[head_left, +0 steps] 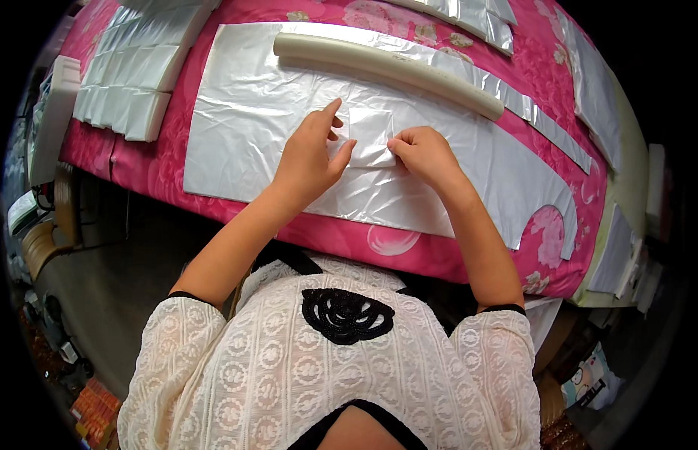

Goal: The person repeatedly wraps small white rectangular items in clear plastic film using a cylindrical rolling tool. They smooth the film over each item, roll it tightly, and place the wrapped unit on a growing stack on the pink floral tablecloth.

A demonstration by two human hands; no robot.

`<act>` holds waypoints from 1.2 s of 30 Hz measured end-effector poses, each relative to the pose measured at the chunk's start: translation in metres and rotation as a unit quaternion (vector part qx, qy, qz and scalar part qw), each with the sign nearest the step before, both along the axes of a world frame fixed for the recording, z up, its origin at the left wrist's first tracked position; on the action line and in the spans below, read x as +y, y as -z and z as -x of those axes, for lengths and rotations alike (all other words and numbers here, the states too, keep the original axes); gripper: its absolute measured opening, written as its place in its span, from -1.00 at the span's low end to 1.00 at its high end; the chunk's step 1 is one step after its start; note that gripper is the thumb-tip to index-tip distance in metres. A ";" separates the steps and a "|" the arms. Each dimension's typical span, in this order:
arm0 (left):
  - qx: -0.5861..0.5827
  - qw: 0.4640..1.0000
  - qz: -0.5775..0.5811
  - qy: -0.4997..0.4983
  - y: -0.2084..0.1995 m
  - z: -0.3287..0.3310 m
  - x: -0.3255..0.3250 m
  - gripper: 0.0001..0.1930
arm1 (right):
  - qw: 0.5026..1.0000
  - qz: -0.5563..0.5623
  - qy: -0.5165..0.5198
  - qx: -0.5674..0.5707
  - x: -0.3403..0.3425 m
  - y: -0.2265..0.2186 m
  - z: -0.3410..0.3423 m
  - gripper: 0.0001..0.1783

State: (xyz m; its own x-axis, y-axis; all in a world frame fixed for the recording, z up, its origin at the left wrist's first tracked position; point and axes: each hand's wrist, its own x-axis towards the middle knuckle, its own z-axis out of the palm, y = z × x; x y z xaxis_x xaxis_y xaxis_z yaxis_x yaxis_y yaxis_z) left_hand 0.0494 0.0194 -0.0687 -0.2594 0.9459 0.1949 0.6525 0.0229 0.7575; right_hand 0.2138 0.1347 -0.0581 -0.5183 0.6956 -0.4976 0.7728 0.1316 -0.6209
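Note:
A small, square white plastic packet (pixel 372 129) lies flat on a large silvery-white plastic sheet (pixel 236 120). At the packet's right edge, my right hand (pixel 426 155) is closed, thumb and forefinger pinching its border. My left hand (pixel 313 147) hovers by the packet's left side, fingers spread and thumb pointing toward it, holding nothing. Beyond both hands, a long pale tube (pixel 386 73) rests slantwise across the sheet.
A pink flowered cloth (pixel 165 169) covers the table. Stacked white plastic packets (pixel 131 86) sit at the far left, with more packets (pixel 476 19) at the back. A narrow plastic strip (pixel 547 127) and another sheet (pixel 589 90) lie to the right. A wooden chair (pixel 52 225) stands at the left.

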 end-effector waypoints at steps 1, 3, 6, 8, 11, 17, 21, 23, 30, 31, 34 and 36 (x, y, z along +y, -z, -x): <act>0.008 0.999 -0.006 0.040 -0.001 -0.001 0.002 -0.41 | 1.000 0.011 0.000 -0.004 0.001 0.001 0.000 -0.68; 0.098 0.987 -0.075 0.099 0.006 -0.010 0.004 -0.41 | 1.000 0.024 0.000 -0.006 0.005 0.004 0.001 -0.68; 0.188 0.968 -0.063 0.154 0.021 -0.023 0.010 -0.31 | 0.999 0.043 0.008 0.003 0.006 0.008 0.000 -0.69; 0.241 0.961 -0.015 0.133 0.025 -0.032 0.014 -0.21 | 0.998 0.057 0.022 0.013 0.006 0.010 0.000 -0.69; 0.254 0.956 0.027 0.142 0.033 -0.032 0.016 0.02 | 1.000 0.026 0.003 0.002 0.005 0.008 0.000 -0.69; 0.267 0.953 0.031 0.137 0.035 -0.032 0.016 0.14 | 0.989 -0.145 -0.004 -0.024 -0.021 -0.007 0.002 -0.79; 0.279 0.949 0.039 0.139 0.034 -0.033 0.018 0.16 | 0.986 -0.156 -0.010 -0.064 -0.026 -0.008 -0.009 -0.75; 0.268 0.952 0.021 0.145 0.035 -0.030 0.019 0.16 | 0.985 -0.128 -0.032 -0.108 -0.019 -0.017 -0.014 -0.78; -0.053 0.991 -0.082 0.094 0.014 -0.008 -0.017 -0.28 | 0.894 -0.408 -0.131 0.128 -0.019 -0.010 0.016 -0.65; -0.128 0.986 -0.050 0.099 0.008 0.000 -0.032 -0.42 | 0.902 -0.373 -0.175 0.132 -0.016 -0.001 0.023 -0.49; -0.399 0.901 0.113 0.130 0.000 0.020 -0.085 -0.70 | 0.871 -0.423 -0.215 0.122 -0.018 0.032 0.051 -0.39; -0.461 0.860 0.190 0.103 0.004 0.027 -0.123 -0.73 | 0.895 -0.381 -0.215 0.086 -0.029 0.035 0.061 -0.33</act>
